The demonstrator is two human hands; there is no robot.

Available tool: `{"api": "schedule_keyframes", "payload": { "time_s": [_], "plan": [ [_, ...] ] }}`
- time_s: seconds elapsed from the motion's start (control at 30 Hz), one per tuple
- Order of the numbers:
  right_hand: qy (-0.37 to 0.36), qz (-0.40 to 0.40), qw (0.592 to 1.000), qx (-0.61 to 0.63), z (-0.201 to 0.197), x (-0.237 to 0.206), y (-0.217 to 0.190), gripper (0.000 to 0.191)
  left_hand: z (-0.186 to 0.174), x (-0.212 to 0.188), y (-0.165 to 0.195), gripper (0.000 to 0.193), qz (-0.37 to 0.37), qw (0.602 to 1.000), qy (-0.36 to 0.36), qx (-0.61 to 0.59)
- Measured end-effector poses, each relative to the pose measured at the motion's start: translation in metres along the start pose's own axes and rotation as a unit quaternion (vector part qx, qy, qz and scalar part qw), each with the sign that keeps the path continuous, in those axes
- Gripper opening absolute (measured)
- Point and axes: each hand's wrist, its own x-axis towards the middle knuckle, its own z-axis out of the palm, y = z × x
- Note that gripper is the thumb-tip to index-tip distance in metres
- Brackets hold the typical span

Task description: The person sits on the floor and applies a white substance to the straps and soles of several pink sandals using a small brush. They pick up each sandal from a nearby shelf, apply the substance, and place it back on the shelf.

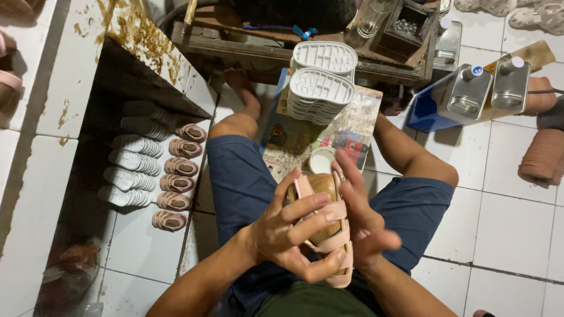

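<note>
I hold a small pink sandal upper (pixel 329 235) on a brown shoe last over my lap. My left hand (pixel 288 232) wraps around its left side, fingers across the straps. Against its right side presses my right hand (pixel 361 217), fingers pointing up past the toe. Just beyond the sandal a small white bowl (pixel 321 159) sits on printed paper (pixel 294 141). Two stacks of white ridged soles (pixel 322 88) stand on the paper further away.
At the left, pink sandal uppers (pixel 176 185) and white soles (pixel 132 170) lie in rows on the tiled floor beside a stained white ledge (pixel 76 76). Two metal cans (pixel 470 94) rest on a blue and wooden board at right. A cluttered wooden bench (pixel 264 41) stands ahead.
</note>
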Motion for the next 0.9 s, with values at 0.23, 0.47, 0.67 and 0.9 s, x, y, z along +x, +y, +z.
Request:
{"api": "schedule_keyframes", "payload": {
  "time_s": [0.23,0.47,0.67,0.9],
  "plan": [
    [-0.041,-0.156,0.975,-0.150,-0.022,-0.012,0.023,0.074,-0.002,-0.001,0.004,0.046,0.012,0.999,-0.020,-0.029],
    [-0.029,-0.187,0.971,-0.149,-0.033,-0.010,0.031,0.062,-0.002,0.001,0.002,0.049,0.001,0.998,-0.035,-0.047],
    [-0.010,-0.185,0.971,-0.151,-0.030,-0.007,0.031,0.062,0.000,0.004,0.003,0.047,-0.023,0.997,-0.032,-0.064],
    [-0.006,-0.219,0.952,-0.212,-0.033,-0.007,0.024,0.062,0.005,0.011,-0.002,0.048,-0.023,0.997,-0.004,-0.074]
  ]
}}
